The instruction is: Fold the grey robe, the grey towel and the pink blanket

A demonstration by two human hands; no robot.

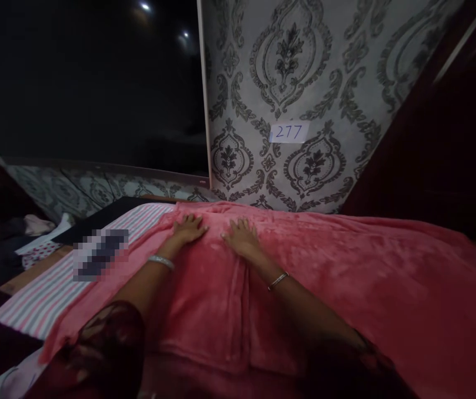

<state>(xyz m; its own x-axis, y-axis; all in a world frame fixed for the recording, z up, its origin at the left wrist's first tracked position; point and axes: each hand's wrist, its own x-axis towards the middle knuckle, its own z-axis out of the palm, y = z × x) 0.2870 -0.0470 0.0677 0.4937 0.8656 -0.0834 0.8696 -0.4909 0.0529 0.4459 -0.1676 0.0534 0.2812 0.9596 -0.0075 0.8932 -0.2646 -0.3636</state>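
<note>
Pressing flat on a pink blanket, both hands lie palm down with fingers spread and grasp nothing. The left hand rests near the blanket's far edge, a silver bangle on its wrist; the right hand lies just beside it to the right, the two close but apart, with a thin bracelet on its wrist. The blanket covers most of the bed, from the near edge to the far wall. A striped sheet shows uncovered at the left. On the far patterned wall, a small paper label reads 277. A dark window fills the far left.
</note>
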